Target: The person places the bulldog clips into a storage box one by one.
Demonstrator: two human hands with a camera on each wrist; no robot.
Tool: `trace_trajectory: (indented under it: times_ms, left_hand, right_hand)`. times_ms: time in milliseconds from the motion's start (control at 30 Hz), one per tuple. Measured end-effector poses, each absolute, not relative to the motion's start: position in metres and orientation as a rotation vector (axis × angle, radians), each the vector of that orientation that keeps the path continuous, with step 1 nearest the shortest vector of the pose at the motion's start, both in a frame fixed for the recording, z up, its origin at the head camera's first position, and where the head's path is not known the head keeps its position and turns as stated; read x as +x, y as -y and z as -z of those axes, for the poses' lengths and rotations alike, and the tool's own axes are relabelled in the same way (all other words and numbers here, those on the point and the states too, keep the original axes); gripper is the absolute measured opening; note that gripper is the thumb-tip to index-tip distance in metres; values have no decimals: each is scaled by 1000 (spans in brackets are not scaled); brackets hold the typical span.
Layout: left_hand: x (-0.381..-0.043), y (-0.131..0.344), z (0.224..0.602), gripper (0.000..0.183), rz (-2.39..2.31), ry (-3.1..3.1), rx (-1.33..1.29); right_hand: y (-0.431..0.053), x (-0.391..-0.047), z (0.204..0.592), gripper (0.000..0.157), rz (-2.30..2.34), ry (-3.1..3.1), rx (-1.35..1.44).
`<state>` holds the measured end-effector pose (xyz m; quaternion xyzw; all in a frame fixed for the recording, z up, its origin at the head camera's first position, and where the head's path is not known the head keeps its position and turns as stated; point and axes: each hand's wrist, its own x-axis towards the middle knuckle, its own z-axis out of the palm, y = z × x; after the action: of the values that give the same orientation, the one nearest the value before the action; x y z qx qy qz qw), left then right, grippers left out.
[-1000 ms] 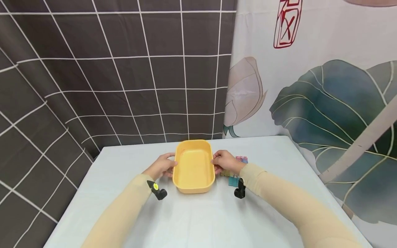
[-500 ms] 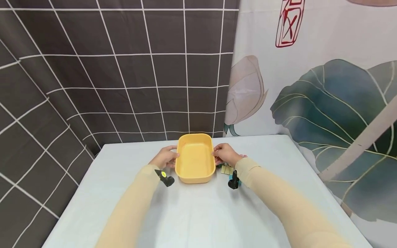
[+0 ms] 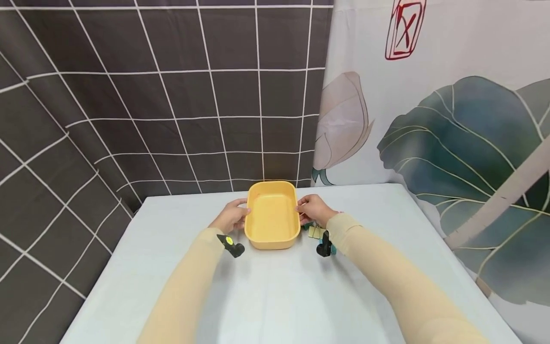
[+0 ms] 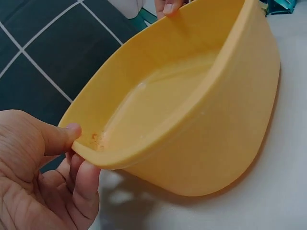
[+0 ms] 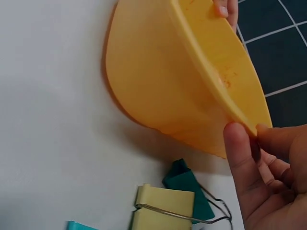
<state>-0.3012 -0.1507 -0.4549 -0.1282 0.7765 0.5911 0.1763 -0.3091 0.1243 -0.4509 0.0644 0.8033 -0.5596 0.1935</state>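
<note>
A yellow plastic bin [image 3: 272, 217] with rounded corners sits near the back edge of the white table. My left hand [image 3: 229, 216] pinches its left rim, thumb inside and fingers outside, as the left wrist view shows. On the opposite side my right hand [image 3: 315, 210] pinches the right rim between thumb and fingers. Faint reddish marks [image 4: 98, 140] show on the bin's inner surface. Close to my right hand lie a pale yellow binder clip [image 5: 165, 206] and a dark green binder clip [image 5: 189, 191]. A teal piece [image 5: 80, 225] is cut off at the right wrist view's edge.
The table [image 3: 262, 296] ends against a dark cloth with white grid lines [image 3: 206, 95]. To the right hangs a white cloth printed with leaves [image 3: 464, 143]. Black wrist cameras [image 3: 232, 246] stick out from both sleeves.
Both hands have moved the bin slightly away, toward the back edge, mostly in the first half second. The pink clip seen earlier is now almost wholly behind my right wrist and sleeve.
</note>
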Motion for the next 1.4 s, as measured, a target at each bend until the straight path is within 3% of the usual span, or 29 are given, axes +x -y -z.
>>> trace_trajectory:
  times_ms: [267,933,1400]
  left_hand:
    - [-300,146,462,52,-1744,-2156,-379]
    - [-299,153,466,51,-1790,-2090,-390]
    - [-298,156,468,51,-1795,-2094,-409]
  right_hand:
    - [-128,-311,441,19,1455,-2313,177]
    - [-174,-316,419,32,1452,-2367,243]
    - [-212,-314,426,35,1488,-2379,252]
